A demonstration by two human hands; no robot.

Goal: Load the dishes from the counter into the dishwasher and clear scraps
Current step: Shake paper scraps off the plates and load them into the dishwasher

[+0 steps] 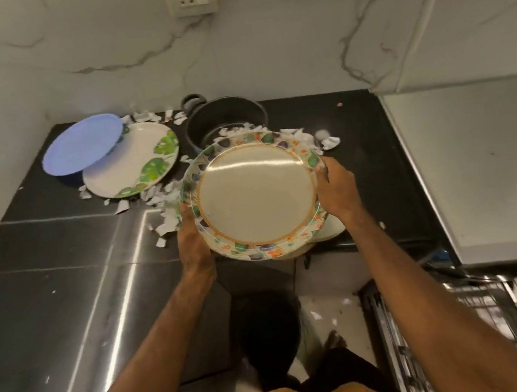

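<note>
At the far left of the black stone counter point(57, 252), a round lavender-blue plastic plate point(83, 144) leans tilted over the rim of a white round plate with green leaf print point(141, 159), the two touching. Torn white paper scraps point(165, 209) lie scattered around them and trail toward the middle. Behind the scraps, against the marbled wall, stands a black cooking pot point(225, 118), with more scraps at its front rim. The left hand point(191, 239) grips the left edge of a large round plate with a floral rim point(245, 251). A smaller cream plate with an orange beaded border point(255, 193) lies stacked on it. The pair sits tilted at the counter's front edge, just in front of the pot; whether it is lifted clear cannot be told. The right hand point(336, 187) clamps the floral plate's right rim. Low at the right, well apart from the plates, is a wire dishwasher rack point(438, 330), below a white appliance point(496, 160).
</note>
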